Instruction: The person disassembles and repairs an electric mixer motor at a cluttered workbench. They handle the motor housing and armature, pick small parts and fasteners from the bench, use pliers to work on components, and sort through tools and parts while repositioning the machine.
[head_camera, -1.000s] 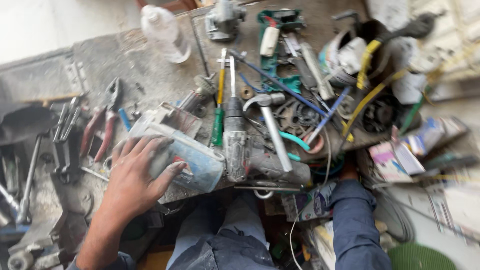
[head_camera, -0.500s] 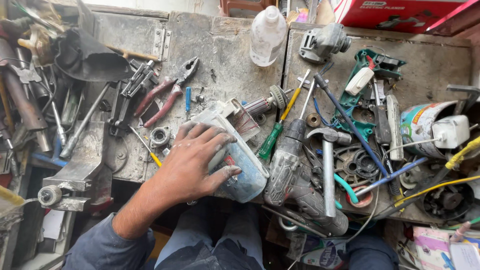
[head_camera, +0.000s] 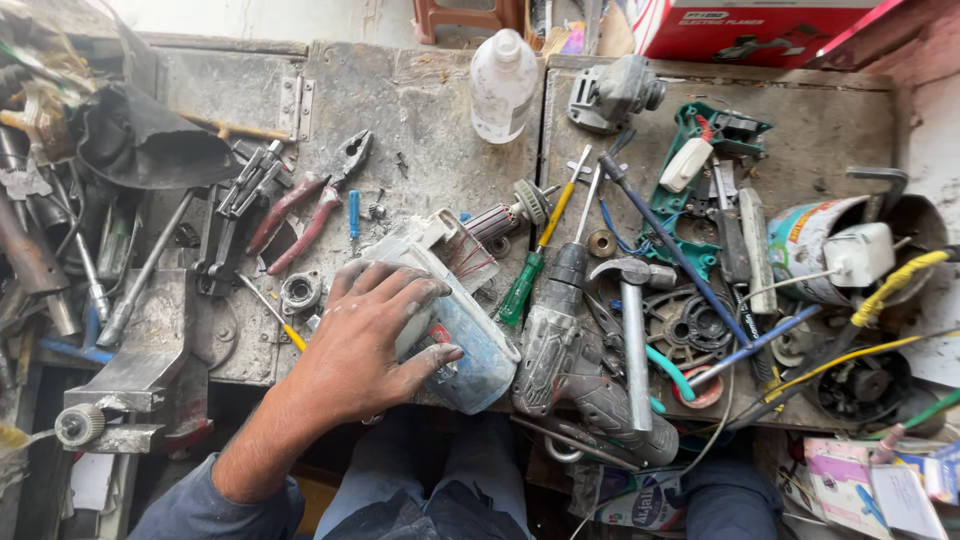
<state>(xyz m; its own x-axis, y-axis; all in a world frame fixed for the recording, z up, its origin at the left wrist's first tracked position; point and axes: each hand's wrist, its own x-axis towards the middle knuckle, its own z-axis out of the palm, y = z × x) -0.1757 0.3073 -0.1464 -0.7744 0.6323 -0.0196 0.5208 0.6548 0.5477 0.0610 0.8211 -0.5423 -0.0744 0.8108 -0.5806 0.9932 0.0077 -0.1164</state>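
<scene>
L hand (head_camera: 375, 335) grip spread flat on pale-blue tool housing (head_camera: 470, 345), pinning it to worktop (head_camera: 420, 110) w/ drill (head_camera: 560, 335) just right; R hand unseen.

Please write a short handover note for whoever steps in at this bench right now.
Left hand: lies flat, fingers spread, on the pale blue tool housing at the front edge of the workbench; no closed grip.
Right hand: out of view.
Nearby: grey drill just right of the housing, hammer beyond it, green-handled screwdriver behind, red-handled pliers to the left.
Done: housing lies on the bench.
Left: housing not lifted; the tools lie untouched.
</scene>
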